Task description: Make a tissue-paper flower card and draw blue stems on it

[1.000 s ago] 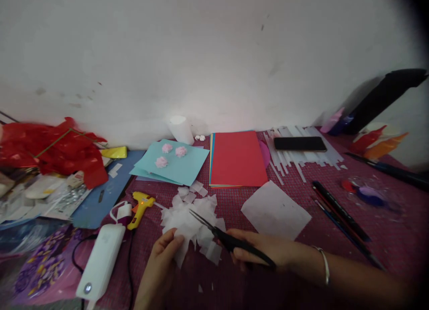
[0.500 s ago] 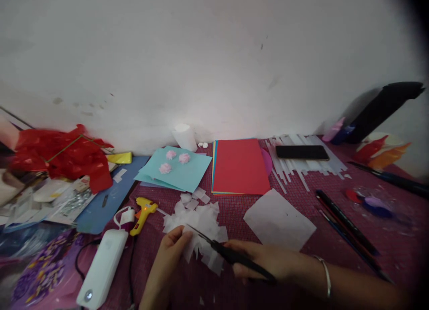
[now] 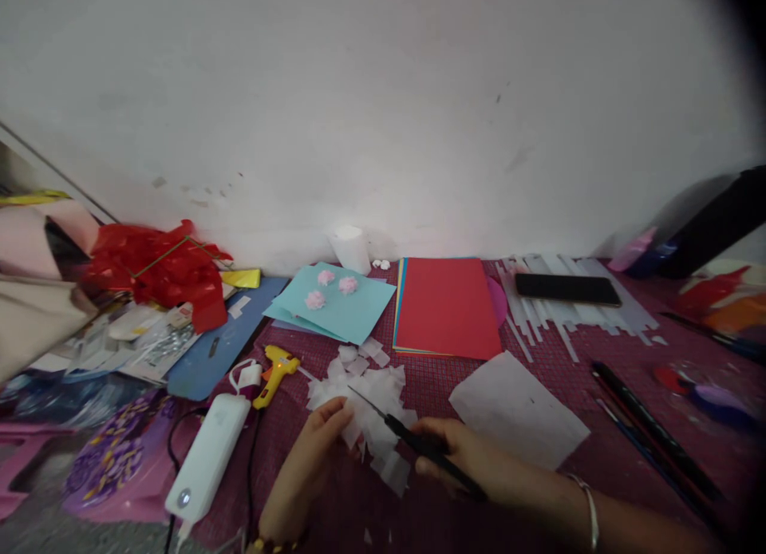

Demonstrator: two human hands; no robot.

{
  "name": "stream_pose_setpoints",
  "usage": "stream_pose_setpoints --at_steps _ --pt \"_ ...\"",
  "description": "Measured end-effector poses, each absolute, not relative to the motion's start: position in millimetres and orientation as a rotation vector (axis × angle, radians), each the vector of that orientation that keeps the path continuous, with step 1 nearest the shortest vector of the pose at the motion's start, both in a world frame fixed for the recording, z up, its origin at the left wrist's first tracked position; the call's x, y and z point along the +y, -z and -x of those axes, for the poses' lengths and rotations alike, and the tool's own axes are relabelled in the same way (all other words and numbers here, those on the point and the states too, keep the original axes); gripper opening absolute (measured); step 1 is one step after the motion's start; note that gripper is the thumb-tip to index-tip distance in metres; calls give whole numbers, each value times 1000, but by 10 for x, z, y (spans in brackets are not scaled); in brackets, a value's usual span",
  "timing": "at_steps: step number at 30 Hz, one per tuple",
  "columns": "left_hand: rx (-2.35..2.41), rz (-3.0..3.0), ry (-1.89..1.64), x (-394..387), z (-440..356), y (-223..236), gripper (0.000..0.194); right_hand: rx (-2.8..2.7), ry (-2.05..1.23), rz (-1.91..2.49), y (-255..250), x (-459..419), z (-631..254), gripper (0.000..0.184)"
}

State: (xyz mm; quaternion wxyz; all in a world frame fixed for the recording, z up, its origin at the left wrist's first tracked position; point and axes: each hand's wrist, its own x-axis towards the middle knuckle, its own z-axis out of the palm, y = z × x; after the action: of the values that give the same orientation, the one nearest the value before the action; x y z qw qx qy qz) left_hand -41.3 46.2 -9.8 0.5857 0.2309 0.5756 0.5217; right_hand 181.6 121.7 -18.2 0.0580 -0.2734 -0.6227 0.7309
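My left hand [image 3: 311,454] pinches a white paper piece [image 3: 352,430] at the near edge of a pile of white paper squares [image 3: 365,390]. My right hand [image 3: 472,458] is closed around black scissors [image 3: 412,441], whose blades point up-left at the pinched piece and look nearly closed. A silver bangle [image 3: 590,506] sits on my right wrist. Both hands rest low over the maroon table cover [image 3: 538,362].
A yellow glue gun [image 3: 276,370] and a white power bank [image 3: 207,462] lie to the left. Behind are teal paper with pink pom-poms [image 3: 335,302], a red paper stack [image 3: 446,306], a phone [image 3: 567,289] on white strips, a white sheet [image 3: 518,410] and pencils [image 3: 652,430].
The view has drifted so everything sits lower and further right. My hands stay on the paper piece and the scissors, with the blades closing in on the piece.
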Motion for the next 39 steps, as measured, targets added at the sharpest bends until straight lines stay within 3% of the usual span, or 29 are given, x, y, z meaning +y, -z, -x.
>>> stream_pose_setpoints --at_steps 11,17,30,39 --pt "1433 -542 -1334 376 612 184 31 -1702 -2455 578 213 1246 -2011 66" --pt "1444 -533 -1305 476 611 250 34 -1651 -2584 554 334 1187 -2096 67" --pt "1496 -612 -1166 578 587 252 38 -1847 -2321 627 246 1249 -1814 62" --pt "1574 -716 -1231 670 732 177 33 -1429 -2653 425 391 1322 -1737 75"
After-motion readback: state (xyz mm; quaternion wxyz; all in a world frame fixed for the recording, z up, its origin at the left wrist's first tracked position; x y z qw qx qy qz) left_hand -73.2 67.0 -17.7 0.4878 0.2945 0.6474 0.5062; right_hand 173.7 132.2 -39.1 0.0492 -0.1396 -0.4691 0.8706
